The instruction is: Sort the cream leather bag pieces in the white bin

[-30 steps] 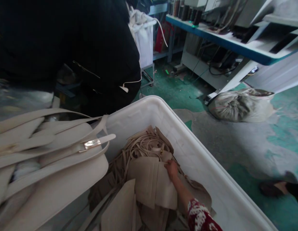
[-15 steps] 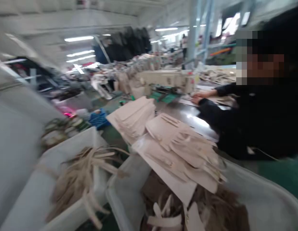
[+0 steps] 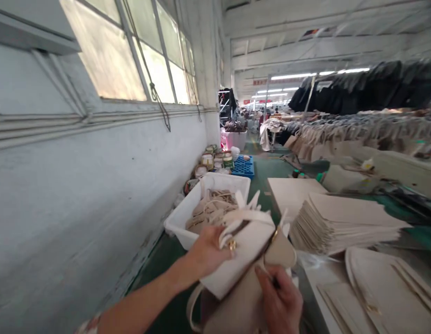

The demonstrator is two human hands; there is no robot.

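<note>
My left hand (image 3: 205, 253) grips a bundle of cream leather bag pieces (image 3: 246, 246) with straps and a small gold buckle, low in the middle of the view. My right hand (image 3: 280, 300) clasps the same bundle from below, on a tan-beige panel. Several pale straps stick up from the top of the bundle. A white plastic bin (image 3: 187, 214) filled with beige straps stands on the floor just beyond my hands.
A grey wall with windows runs along the left. Stacks of cream panels (image 3: 340, 221) lie on the table at right, with flat cut pieces (image 3: 382, 290) nearer. A blue crate (image 3: 243, 165) and several tins stand farther down the green aisle.
The view has swung left from the big white bin and the seated person toward the wall and aisle. My right hand left the bin; both hands now hold a bundle of bag pieces.
</note>
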